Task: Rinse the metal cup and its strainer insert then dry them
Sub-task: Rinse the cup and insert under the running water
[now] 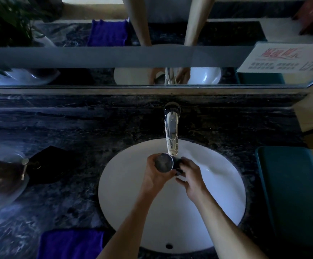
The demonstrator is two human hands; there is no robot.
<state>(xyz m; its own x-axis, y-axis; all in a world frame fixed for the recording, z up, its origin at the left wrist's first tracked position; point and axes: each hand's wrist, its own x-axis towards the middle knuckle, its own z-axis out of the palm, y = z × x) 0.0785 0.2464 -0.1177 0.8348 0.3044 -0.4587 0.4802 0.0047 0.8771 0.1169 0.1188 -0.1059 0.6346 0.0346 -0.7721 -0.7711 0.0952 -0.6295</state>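
The metal cup (164, 162) is held on its side over the white sink basin (125, 184), just under the spout of the chrome faucet (172, 131). Its round end faces me. My left hand (156, 173) wraps around the cup from the left and below. My right hand (191, 176) grips the cup's dark right end with its fingertips. I cannot tell the strainer insert apart from the cup, and I see no clear water stream.
A purple cloth (71, 243) lies on the dark marble counter (77, 128) at the front left. A dark folded item (49, 163) and a glass bowl (4, 180) sit at the left. A teal tray (293, 193) lies right of the basin. A mirror (152, 34) runs behind.
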